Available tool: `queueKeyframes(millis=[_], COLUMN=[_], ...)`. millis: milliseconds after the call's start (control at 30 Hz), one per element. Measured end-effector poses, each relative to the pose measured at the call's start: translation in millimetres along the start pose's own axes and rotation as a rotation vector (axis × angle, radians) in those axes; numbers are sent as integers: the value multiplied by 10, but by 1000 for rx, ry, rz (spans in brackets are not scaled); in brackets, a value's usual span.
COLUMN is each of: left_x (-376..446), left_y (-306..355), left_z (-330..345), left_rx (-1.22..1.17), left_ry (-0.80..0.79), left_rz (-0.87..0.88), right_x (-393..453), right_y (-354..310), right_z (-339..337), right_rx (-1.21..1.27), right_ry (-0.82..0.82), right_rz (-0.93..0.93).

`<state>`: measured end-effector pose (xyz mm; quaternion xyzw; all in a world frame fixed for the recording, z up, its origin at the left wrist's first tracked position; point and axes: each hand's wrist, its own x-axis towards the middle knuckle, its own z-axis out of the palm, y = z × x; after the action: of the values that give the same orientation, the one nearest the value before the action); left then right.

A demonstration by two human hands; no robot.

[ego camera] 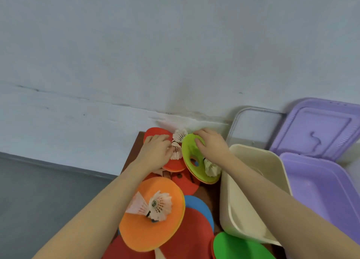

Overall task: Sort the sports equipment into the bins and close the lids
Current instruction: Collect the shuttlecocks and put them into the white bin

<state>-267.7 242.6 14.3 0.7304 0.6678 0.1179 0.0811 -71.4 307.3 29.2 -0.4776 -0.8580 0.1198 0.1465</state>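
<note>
Head view: I see both hands working at the far end of the pile of discs and shuttlecocks on the tabletop.
Step advice: I'd lift the lime disc (191, 157) clear before swinging it to the cream bin (253, 190) at 3 o'clock, so the shuttlecock (211, 168) doesn't roll off.
Left hand (155, 151): arm reaching forward, fingers curled on the white shuttlecock (177, 147) over the red disc (155, 132).
Right hand (212, 146): arm reaching forward, pinching the lime disc's rim.
Purple bin (321, 190): open, lid (319, 128) propped at 12 o'clock.

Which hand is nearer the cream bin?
Right. The right hand grips the lime-green disc just beside the cream bin; the left hand is farther away, on the red disc.
</note>
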Motion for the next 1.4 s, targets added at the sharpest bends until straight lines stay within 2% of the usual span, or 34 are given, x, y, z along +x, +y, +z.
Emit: queueKeyframes(millis=[200, 333, 433, 567, 800, 1033, 1200, 1400], left_x=[220, 357, 384, 269, -24, -166, -223, -259], left_y=[-211, -255, -314, -371, -320, 123, 752, 1696], left_z=[207, 325, 379, 364, 125, -266, -294, -225], left_rx=[46, 135, 154, 91, -67, -123, -260, -349], left_ry=[-144, -225, -228, -88, 234, 399, 487, 536], left_rz=[82, 78, 47, 18, -11, 10, 80, 185], right_x=[422, 519, 540, 493, 302, -226, -896, -1608], right_y=[159, 134, 125, 66, -162, -141, 128, 602], right_z=[375, 649, 764, 781, 500, -166, -553, -989], right_rx=[-52, -77, -47, 16, 155, 186, 214, 264], right_ry=[-180, -261, -272, -175, 117, 474, 565, 561], right_rz=[37, 94, 141, 100, 2, 16, 89, 158])
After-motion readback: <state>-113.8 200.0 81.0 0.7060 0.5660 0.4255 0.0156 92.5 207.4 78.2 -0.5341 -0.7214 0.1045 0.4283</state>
